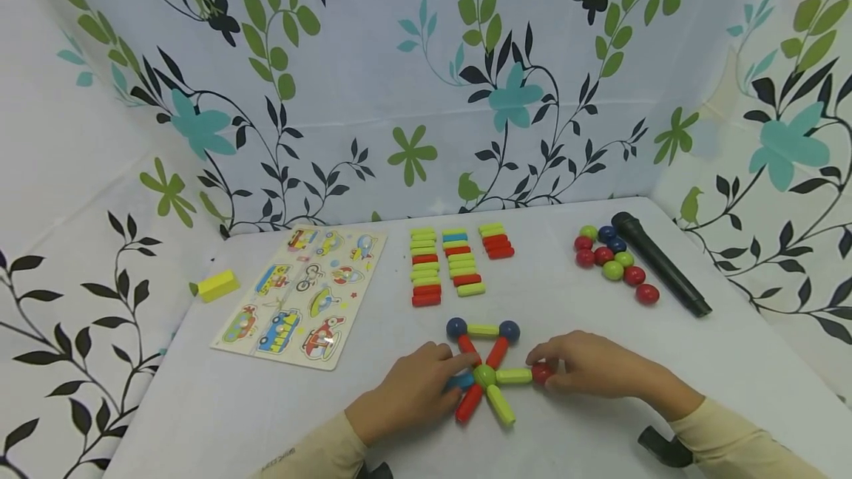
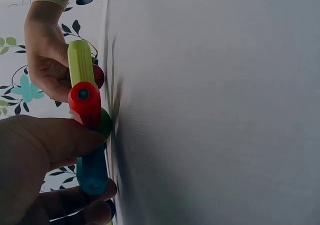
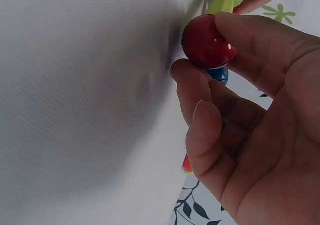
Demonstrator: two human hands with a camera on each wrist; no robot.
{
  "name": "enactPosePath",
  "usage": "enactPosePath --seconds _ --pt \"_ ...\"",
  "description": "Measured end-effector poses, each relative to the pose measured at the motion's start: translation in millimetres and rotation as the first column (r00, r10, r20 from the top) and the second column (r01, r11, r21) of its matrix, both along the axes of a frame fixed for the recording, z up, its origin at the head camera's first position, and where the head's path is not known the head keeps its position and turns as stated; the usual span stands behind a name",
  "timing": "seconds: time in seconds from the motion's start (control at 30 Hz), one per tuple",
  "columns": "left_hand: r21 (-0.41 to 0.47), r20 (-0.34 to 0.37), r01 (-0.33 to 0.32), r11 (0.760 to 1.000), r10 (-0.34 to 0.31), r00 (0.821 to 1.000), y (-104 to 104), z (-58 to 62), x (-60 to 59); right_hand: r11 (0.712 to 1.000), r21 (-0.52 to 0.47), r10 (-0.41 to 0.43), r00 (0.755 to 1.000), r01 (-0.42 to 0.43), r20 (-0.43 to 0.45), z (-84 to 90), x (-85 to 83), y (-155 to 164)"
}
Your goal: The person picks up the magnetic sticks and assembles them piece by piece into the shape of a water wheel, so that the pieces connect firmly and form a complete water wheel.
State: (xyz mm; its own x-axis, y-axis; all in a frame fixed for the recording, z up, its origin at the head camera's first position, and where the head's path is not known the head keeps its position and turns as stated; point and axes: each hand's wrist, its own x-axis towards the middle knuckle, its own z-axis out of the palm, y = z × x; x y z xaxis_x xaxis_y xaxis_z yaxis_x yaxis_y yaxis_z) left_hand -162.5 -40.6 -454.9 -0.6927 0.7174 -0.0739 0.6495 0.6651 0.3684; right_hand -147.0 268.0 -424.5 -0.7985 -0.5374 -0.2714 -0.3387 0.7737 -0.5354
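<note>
A toy frame of wooden sticks and balls lies on the white table, spreading from a central green ball (image 1: pixel 484 376). Two red sticks run from it to navy balls (image 1: pixel 456 327), which a lime stick (image 1: pixel 482 330) joins. My left hand (image 1: pixel 416 386) grips the frame by the green ball and a blue stick (image 2: pixel 93 172), thumb against the ball in the left wrist view. A lime stick (image 1: pixel 514 375) leads rightward to a red ball (image 3: pixel 207 41), which my right hand (image 1: pixel 595 364) pinches between thumb and fingers. A red stick (image 1: pixel 469 404) and another lime stick (image 1: pixel 501 406) point toward me with bare ends.
Loose sticks (image 1: pixel 425 272) lie in three columns beyond the frame. Loose balls (image 1: pixel 613 270) cluster at the right beside a black microphone (image 1: pixel 659 265). A picture puzzle board (image 1: pixel 302 294) lies at the left near a yellow block (image 1: pixel 217 286). Patterned cloth (image 1: pixel 426 94) hangs behind.
</note>
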Motion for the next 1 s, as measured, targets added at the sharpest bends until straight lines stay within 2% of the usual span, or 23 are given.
enactPosePath --seconds 0.17,0.47,0.73,1.0 --pt "-0.025 0.024 0.025 0.999 -0.025 0.999 6.1 0.4 -4.9 1.0 0.0 0.015 1.0 -0.015 -0.004 -3.7 -0.9 -0.6" --pt "0.012 0.051 0.042 0.999 -0.042 0.998 11.1 0.4 -7.9 0.999 0.024 0.036 0.998 -0.035 -0.042 -3.4 -5.1 -2.9" --pt "0.041 0.103 0.004 0.999 -0.008 0.995 13.3 2.2 -3.5 0.998 0.033 0.063 0.994 -0.06 -0.088 -3.7 -14.0 -2.2" --pt "0.068 0.087 0.012 0.998 -0.018 0.996 14.7 2.5 1.0 0.997 0.033 0.066 0.993 -0.063 -0.096 -1.8 -20.0 -2.5"
